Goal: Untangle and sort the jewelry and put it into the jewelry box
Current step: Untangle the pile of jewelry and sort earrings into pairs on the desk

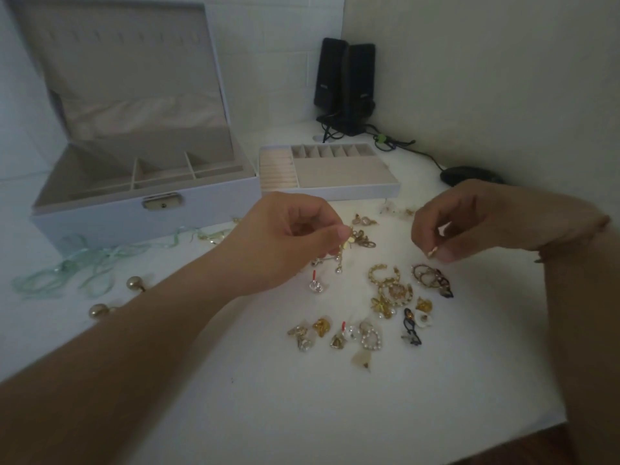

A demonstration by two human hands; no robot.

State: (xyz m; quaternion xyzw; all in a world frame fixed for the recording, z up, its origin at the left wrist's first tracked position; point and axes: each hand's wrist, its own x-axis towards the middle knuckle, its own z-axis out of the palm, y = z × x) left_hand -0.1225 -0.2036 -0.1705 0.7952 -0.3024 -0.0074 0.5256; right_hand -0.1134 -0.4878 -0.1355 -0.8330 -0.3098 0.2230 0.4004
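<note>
My left hand (288, 236) hovers over the white table and pinches a gold dangling earring (342, 253) between thumb and forefinger. My right hand (469, 219) pinches a small gold piece (432, 252) at its fingertips. Under and between them lies a scatter of gold, pearl and black jewelry (385, 290), with a second cluster (335, 333) nearer to me. The grey jewelry box (100, 216) stands open at the back left. Its removable tray (335, 193) with ring rolls and small compartments sits beside it on the right.
Pale green ribbons (77, 266) and two pearl-like balls (134, 283) lie left of my forearm. Two black speakers (345, 82) with cables stand in the back corner, and a black mouse (469, 176) lies by the right wall. The table's front edge (503, 441) is at lower right.
</note>
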